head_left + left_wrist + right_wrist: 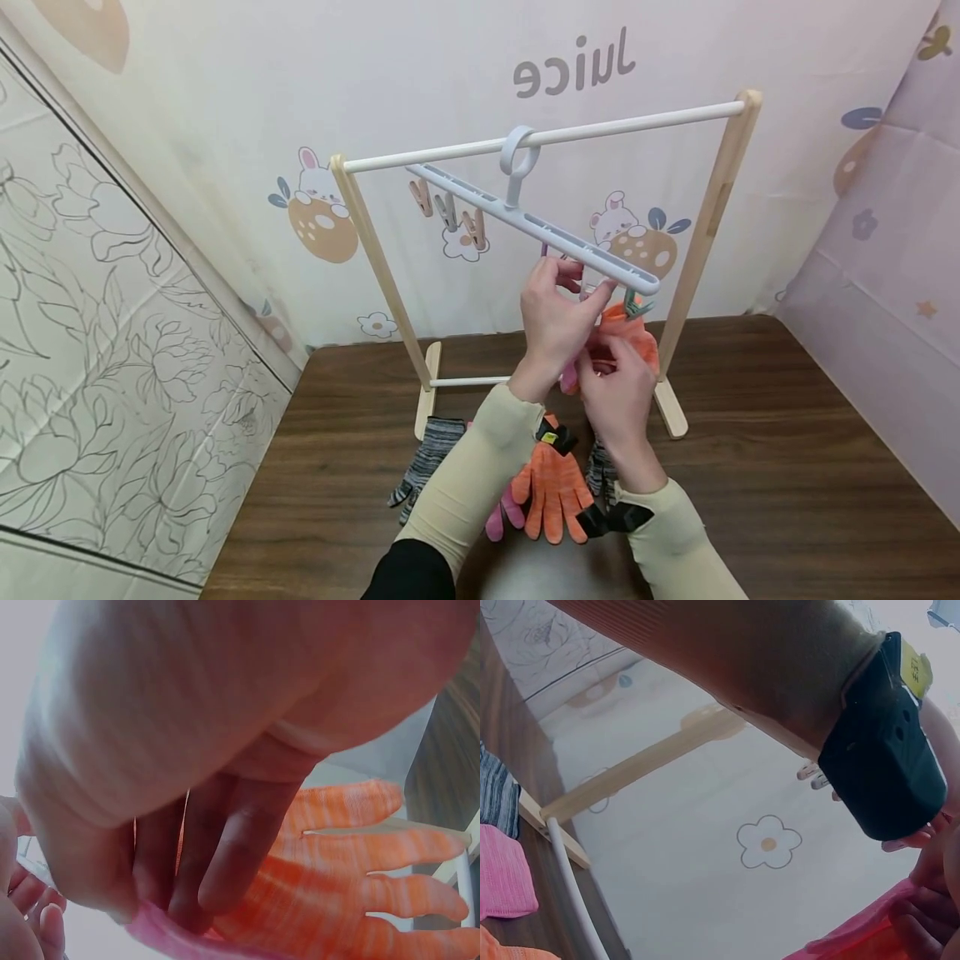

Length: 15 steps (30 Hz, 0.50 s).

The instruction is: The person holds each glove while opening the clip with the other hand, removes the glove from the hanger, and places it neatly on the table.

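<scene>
Just below the pale blue hanger, my left hand pinches a small pale piece that looks like a clothespin, mostly covered by the fingers. Lower and to its right, my right hand grips the edge of a pink knit glove. An orange glove hangs right behind the pink one, fingers downward. A green clothespin sits at its top, near the hanger's right end. Left of my left hand, a purple clothespin shows partly under the hanger.
The hanger hooks over the white rod of a wooden stand. Several clothespins hang on the hanger's left half. On the brown table lie a grey striped glove, a pink glove and an orange glove, partly behind my arms.
</scene>
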{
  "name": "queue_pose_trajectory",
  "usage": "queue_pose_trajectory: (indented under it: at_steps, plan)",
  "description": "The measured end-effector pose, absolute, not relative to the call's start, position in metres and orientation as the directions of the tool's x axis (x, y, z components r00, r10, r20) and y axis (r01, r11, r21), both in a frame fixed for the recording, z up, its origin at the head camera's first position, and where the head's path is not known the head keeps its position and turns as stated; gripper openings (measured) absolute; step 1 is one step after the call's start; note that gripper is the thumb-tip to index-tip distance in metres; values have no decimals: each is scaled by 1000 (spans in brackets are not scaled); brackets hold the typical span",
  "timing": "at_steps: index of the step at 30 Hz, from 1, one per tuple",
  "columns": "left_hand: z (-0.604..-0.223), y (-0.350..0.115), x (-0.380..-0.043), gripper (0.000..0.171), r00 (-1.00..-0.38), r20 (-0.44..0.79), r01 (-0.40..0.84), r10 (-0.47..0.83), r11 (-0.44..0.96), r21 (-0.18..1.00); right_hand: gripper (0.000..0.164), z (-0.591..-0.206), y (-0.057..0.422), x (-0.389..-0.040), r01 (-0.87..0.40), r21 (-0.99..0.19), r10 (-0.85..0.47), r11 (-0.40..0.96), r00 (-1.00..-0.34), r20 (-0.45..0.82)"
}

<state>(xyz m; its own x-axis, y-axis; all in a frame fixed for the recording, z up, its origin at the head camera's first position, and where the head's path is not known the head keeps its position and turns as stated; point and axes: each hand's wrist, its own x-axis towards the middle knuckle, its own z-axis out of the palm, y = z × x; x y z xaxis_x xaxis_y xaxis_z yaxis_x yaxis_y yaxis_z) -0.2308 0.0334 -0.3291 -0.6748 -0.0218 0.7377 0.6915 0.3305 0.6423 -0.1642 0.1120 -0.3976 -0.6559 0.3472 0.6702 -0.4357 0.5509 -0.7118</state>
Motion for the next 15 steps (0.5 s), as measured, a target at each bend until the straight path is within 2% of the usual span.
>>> queue_pose_trajectory:
  at_steps: [7,15]
  plan:
    - [-328,31,-232,27,-658,752,709,-24,315,631,22,-394,111,-163,-416,-745,372,522,-675,637]
    - [-327,29,-231,26,-659,752,714,-11,305,630,19,-393,115,-167,-408,-761,399,505,-672,624]
